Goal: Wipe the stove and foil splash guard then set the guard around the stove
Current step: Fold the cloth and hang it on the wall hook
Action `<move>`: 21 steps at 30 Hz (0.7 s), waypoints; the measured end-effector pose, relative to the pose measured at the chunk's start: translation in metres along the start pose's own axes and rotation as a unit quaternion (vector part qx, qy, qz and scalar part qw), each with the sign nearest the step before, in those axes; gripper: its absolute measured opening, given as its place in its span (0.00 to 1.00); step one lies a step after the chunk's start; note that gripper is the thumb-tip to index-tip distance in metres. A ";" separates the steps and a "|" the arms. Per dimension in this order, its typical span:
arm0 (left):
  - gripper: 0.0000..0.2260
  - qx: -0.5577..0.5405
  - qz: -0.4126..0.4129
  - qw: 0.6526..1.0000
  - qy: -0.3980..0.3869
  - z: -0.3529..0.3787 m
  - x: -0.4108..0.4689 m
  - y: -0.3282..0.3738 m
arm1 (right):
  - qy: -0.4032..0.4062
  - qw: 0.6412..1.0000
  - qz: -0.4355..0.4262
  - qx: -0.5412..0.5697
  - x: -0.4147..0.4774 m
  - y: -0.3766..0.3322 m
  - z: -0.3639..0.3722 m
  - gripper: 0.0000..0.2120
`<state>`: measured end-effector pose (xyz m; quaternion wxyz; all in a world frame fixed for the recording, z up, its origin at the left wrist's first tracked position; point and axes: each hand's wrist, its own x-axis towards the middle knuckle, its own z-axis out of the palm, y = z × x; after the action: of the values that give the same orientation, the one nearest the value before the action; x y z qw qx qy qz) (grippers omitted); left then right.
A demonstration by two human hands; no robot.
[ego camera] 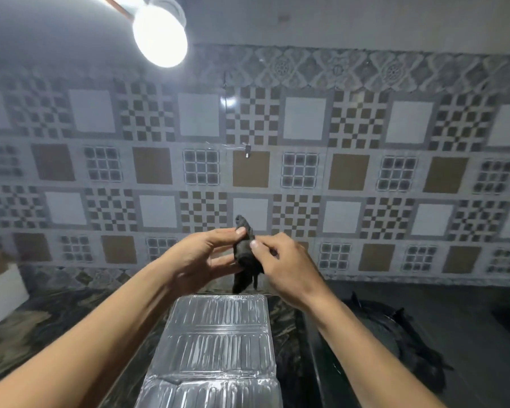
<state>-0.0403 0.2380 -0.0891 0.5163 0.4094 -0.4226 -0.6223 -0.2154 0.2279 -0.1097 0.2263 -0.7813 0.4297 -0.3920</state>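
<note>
One folded, ribbed silver foil splash guard (215,348) lies flat on the dark marbled stone counter (27,328), nearest the camera, its stamped panels catching the overhead light; at least three panels show, the nearest one running out of the bottom edge. Just to its right sits one black gas stove (395,334), with a dark burner grate visible on its top. Two bare forearms reach forward above the guard. The left hand (200,257) and the right hand (283,266) meet above the guard's far edge, both closed on a single small dark grey cloth (245,254): the left thumb and fingers pinch its upper part, and the right thumb and forefinger grip its side. The cloth is bunched and twisted, one end poking up above the fingers, the other hanging down toward the counter without touching the foil. At the far left stands one white box-like object (3,293), only partly seen. Behind everything rises a wall of patterned brown, white and grey tiles (348,172), blurred at the edges. One bright white bulb (159,33) glares at top left.
</note>
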 end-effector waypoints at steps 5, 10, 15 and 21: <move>0.17 0.038 0.022 0.999 0.029 -0.002 0.023 0.009 | -0.022 0.998 0.017 0.053 0.029 0.001 0.002 0.16; 0.14 0.126 0.067 0.989 0.042 -0.013 0.041 0.017 | -0.019 0.998 0.011 0.064 0.061 0.012 -0.003 0.11; 0.07 0.252 0.136 0.952 0.113 -0.028 0.076 0.030 | 0.023 0.997 0.014 0.072 0.107 0.028 -0.010 0.11; 0.13 0.405 0.244 0.870 0.136 -0.051 0.130 0.063 | 0.002 0.998 -0.016 0.062 0.173 0.046 -0.029 0.15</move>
<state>0.0094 0.0974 -0.0543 0.4929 0.5473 -0.6496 -0.1884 -0.2051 0.0565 -0.0520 0.2669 -0.7722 0.3923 -0.4227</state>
